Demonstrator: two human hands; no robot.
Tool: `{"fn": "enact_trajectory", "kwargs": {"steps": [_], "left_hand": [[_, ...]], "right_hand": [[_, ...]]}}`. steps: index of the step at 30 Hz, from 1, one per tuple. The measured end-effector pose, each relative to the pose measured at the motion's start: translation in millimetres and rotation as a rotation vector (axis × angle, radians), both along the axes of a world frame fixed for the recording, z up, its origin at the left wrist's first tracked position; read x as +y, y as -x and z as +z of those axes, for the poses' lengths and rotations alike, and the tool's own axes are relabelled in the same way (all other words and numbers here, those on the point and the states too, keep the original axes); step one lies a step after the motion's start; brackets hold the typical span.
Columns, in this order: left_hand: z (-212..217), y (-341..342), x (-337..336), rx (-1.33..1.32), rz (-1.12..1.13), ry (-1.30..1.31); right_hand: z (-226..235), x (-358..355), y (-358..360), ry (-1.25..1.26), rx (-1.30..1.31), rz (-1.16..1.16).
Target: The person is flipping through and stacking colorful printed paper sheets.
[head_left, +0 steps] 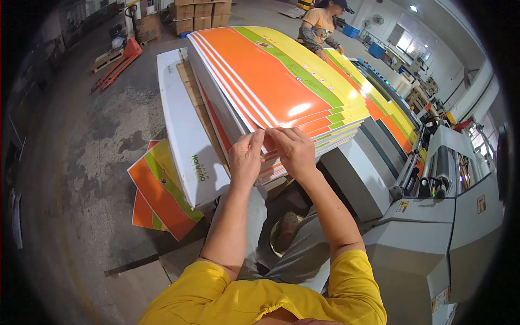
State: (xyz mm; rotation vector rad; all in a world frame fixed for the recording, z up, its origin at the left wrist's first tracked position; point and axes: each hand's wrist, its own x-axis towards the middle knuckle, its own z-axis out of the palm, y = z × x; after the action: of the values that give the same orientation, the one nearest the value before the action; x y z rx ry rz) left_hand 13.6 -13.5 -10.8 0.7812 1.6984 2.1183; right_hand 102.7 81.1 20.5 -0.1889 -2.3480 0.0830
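A tall stack of large printed sheets (pixel 260 81), orange, green and yellow with white borders, stands before me, its top sheets fanned in steps. At its near corner my left hand (pixel 247 157) is closed, thumb and fingers pinching the sheet edge. Close beside it, my right hand (pixel 295 151) is closed too, its fingers bent over the same near edge. The fingertips of both hands almost meet, and the exact number of sheets between them is hidden.
Right of the stack is a large grey machine (pixel 411 244) with rollers, carrying more printed sheets (pixel 398 130). A co-worker (pixel 320 27) stands at its far side. Left are a white board (pixel 189 135), loose printed sheets (pixel 165 189) on the floor and a red pallet jack (pixel 122 62). Cartons (pixel 200 13) stand behind.
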Motion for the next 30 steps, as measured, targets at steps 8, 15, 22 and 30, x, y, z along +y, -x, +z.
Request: {"fn": "enact_trajectory", "kwargs": {"steps": [8, 15, 22, 30], "left_hand": [[14.4, -0.6, -5.3, -0.410, -0.105, -0.250], [-0.4, 11.6, -2.3, -0.541, -0.261, -0.402], [0.4, 9.0, 3.8, -0.405, -0.179, -0.248], [1.0, 11.0, 4.5, -0.275, -0.148, -0.124]], "right_hand": [[21.0, -1.7, -3.4, 0.311, -0.094, -0.061], [42.6, 0.4, 12.6, 0.390, -0.283, -0.051], [34.3, 27.0, 18.6, 1.053, -0.370, 0.055], [23.8, 8.8, 3.9, -0.217, -0.027, 0.035]]}}
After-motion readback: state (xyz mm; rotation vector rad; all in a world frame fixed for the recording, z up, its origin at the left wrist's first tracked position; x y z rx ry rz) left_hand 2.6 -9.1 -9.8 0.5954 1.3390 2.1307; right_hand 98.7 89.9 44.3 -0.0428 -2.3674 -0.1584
